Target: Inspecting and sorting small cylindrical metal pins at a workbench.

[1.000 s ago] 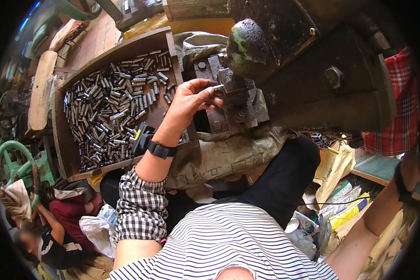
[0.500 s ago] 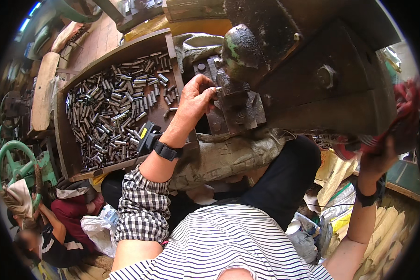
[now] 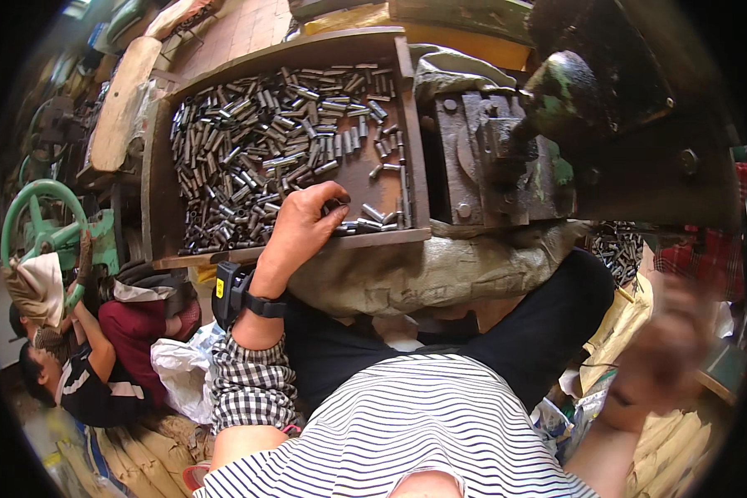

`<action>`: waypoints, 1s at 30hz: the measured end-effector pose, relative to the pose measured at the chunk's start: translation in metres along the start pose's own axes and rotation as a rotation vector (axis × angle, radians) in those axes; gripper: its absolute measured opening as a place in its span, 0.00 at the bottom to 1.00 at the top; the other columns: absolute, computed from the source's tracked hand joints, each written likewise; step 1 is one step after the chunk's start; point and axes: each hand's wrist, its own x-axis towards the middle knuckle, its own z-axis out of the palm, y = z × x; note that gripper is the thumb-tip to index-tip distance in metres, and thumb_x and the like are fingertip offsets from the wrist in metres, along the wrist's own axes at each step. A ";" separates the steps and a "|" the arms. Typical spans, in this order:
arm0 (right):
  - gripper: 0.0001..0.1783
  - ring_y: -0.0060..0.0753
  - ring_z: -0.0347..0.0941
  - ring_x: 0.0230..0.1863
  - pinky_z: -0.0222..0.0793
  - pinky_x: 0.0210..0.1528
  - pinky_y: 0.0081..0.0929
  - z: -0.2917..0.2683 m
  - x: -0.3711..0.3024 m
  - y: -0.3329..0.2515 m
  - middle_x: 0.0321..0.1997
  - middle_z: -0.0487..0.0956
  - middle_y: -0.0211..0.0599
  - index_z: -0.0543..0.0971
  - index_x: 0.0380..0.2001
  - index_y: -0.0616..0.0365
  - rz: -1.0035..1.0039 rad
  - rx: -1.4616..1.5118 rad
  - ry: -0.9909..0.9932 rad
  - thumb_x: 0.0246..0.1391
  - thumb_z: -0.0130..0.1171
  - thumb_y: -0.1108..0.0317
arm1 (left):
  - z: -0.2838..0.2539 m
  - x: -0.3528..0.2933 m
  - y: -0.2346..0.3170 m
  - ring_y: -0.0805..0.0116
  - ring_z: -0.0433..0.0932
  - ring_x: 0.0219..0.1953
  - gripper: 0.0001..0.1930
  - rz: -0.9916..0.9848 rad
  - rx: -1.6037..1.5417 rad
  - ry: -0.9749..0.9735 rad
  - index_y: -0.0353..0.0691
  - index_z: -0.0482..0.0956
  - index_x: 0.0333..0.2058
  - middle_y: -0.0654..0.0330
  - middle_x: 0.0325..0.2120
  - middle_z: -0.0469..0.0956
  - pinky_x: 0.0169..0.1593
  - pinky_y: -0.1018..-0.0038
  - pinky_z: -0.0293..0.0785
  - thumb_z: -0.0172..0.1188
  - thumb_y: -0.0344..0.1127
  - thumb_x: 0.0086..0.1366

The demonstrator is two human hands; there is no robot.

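Observation:
My left hand [image 3: 303, 222] is over the near side of a wooden tray [image 3: 413, 158], its fingers curled and the thumb drawn in. Whether a piece sits between the fingertips is hidden. Short metal tubes [image 3: 241, 158] heap across the tray, with a few loose ones beside my fingertips. Right of the tray stands a greasy die block [image 3: 494, 158], under the dark, worn press head [image 3: 564, 87]; neither hand touches it. At the lower right my right hand [image 3: 660, 357] is smeared by motion, so its fingers cannot be read.
A crumpled sack [image 3: 423, 274] drapes below the tray and die. More small metal pieces [image 3: 618, 247] lie right of my knee. At left, another person [image 3: 100, 365] is near a green handwheel [image 3: 81, 220]. Paper sacks [image 3: 664, 452] lie at lower right.
My left hand has moved from the die, where a small metal tube showed at its fingertips, left and down to the tray. My right hand has dropped lower. The view has shifted.

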 end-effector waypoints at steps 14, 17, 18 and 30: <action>0.05 0.40 0.76 0.33 0.61 0.41 0.40 0.211 0.061 -0.224 0.25 0.77 0.40 0.78 0.18 0.54 -0.229 0.776 -0.685 0.42 0.54 0.69 | -0.008 0.009 -0.010 0.53 0.76 0.30 0.11 0.025 0.377 -0.342 0.41 0.78 0.30 0.54 0.22 0.76 0.33 0.62 0.71 0.64 0.39 0.49; 0.05 0.45 0.75 0.30 0.66 0.35 0.41 0.222 0.061 -0.227 0.24 0.76 0.44 0.77 0.19 0.58 -0.206 0.839 -0.631 0.39 0.56 0.68 | -0.004 0.012 -0.010 0.52 0.76 0.31 0.10 0.055 0.462 -0.310 0.40 0.77 0.28 0.53 0.23 0.76 0.33 0.61 0.71 0.63 0.38 0.49; 0.07 0.48 0.75 0.28 0.68 0.32 0.41 0.224 0.062 -0.228 0.24 0.76 0.46 0.76 0.20 0.60 -0.176 0.881 -0.617 0.39 0.57 0.67 | -0.001 0.013 -0.012 0.52 0.77 0.31 0.10 0.028 0.493 -0.280 0.40 0.76 0.28 0.53 0.23 0.76 0.33 0.60 0.72 0.63 0.38 0.50; 0.08 0.22 0.73 0.22 0.68 0.26 0.20 0.193 0.057 -0.177 0.19 0.76 0.38 0.72 0.28 0.66 0.620 1.610 -0.563 0.43 0.57 0.74 | 0.013 0.019 0.000 0.52 0.76 0.31 0.09 -0.061 0.472 -0.062 0.40 0.73 0.32 0.53 0.27 0.76 0.33 0.61 0.72 0.60 0.33 0.52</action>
